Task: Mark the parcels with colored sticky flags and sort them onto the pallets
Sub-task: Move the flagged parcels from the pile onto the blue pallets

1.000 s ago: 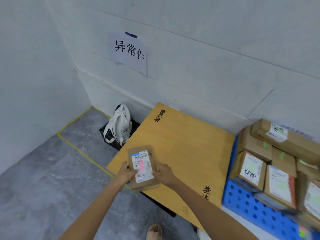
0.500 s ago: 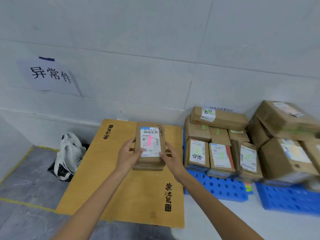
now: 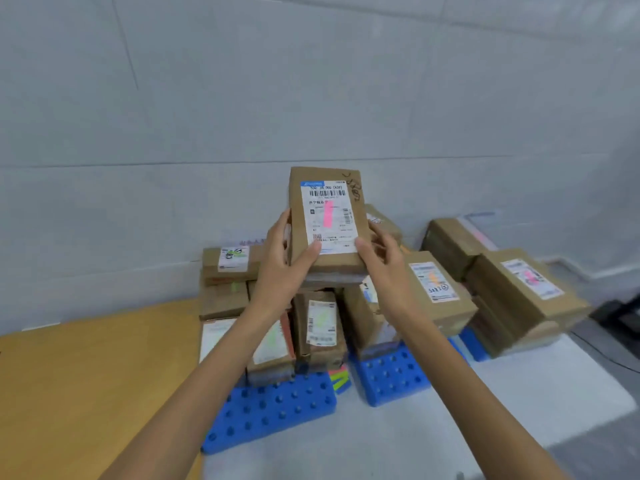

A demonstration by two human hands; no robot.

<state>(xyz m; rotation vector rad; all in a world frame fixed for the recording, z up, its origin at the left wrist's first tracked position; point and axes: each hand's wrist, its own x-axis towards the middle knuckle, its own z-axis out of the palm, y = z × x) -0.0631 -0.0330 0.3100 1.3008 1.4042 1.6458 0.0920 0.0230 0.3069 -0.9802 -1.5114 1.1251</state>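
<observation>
Left hand (image 3: 282, 271) and right hand (image 3: 382, 268) grip the pink-flagged parcel (image 3: 325, 216). Marking looks done; the blue pallet (image 3: 391, 379) at five o'clock awaits it.

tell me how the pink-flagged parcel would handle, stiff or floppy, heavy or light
Probably stiff: the parcel is a cardboard box with straight edges, and it shows no sag between the left hand and right hand. Likely light for its size: both hands grip only its lower end. Its flat faces suggest it would slide, not roll.
</observation>
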